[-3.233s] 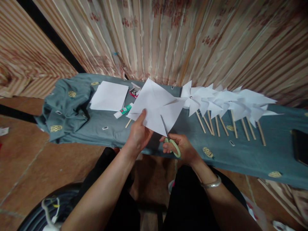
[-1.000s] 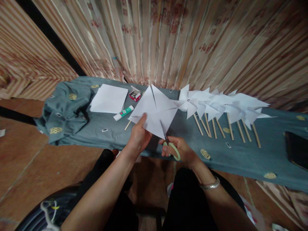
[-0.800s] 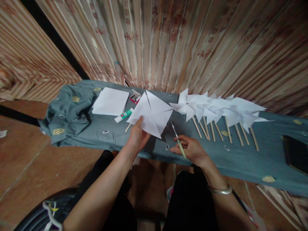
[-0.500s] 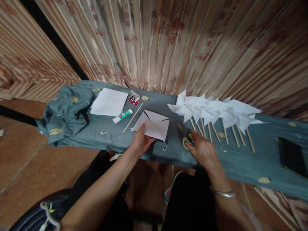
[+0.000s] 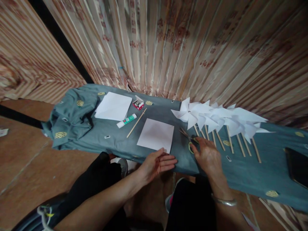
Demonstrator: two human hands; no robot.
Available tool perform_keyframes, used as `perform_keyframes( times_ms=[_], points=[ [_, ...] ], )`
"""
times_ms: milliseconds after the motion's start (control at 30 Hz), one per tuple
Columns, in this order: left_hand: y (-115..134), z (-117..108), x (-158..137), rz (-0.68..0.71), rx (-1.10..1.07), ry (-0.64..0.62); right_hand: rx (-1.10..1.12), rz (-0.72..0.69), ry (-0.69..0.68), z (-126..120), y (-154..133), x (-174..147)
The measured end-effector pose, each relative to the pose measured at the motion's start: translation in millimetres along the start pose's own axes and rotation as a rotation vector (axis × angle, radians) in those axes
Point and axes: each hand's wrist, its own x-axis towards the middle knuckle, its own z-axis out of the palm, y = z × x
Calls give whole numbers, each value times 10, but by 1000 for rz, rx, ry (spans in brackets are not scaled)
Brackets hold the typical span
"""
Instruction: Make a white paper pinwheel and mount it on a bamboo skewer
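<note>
A square white sheet of paper (image 5: 155, 134) lies flat on the cloth in front of me, with a short slit visible at its upper right corner. My left hand (image 5: 157, 163) is at the sheet's front edge, palm turned up and fingers stretched out; its thumb is by the paper's lower edge. To the right, my right hand (image 5: 207, 152) has its fingers closed on the yellow-green handles of a pair of scissors (image 5: 188, 136). The blades point up and left, slightly apart, close to the cloth. Beyond that hand lie several white paper pinwheels (image 5: 190, 112) on wooden sticks.
The table (image 5: 113, 146) wears a blue-grey cloth, bunched at its left end. A stack of white paper (image 5: 114, 106), a glue stick (image 5: 126, 121), a small red box of metal pins (image 5: 138, 103) and a loose wooden stick (image 5: 136, 123) lie left. A dark phone (image 5: 297, 166) rests far right.
My left hand has let go of the paper and moved down and right, opening out. The sheet now lies flat. My right hand stays at the scissors, whose blades show more clearly.
</note>
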Motion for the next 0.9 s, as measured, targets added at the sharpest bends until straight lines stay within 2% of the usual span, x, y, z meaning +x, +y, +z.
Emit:
perform_keyframes(
  times_ms=[67,133,267,400,500,567,633,667,767,900],
  points=[
    [-101,-42,2,-59,90,-37,2,-6,38,10,-17,15],
    [-167,-72,23,-39,196,-94,33,-24,82,25,-39,22],
    [-139,-76,84,112,409,-127,162,-86,140,63,-139,26],
    [172,-72,97,336,517,-63,260,-138,136,120,-336,60],
    [589,-182,54,564,582,69,321,-145,109,167,-514,111],
    [895,-338,9,744,623,194,364,-143,98,192,-630,150],
    [1158,-540,-33,1057,902,443,414,-147,88,208,-735,185],
    [1259,-646,-47,1129,1016,551,437,-147,79,213,-782,202],
    [1424,-919,-56,1095,1311,696,500,-138,36,226,-903,245],
    [1437,-1092,-4,1054,1372,703,552,-164,5,242,-1013,289]
  ],
)
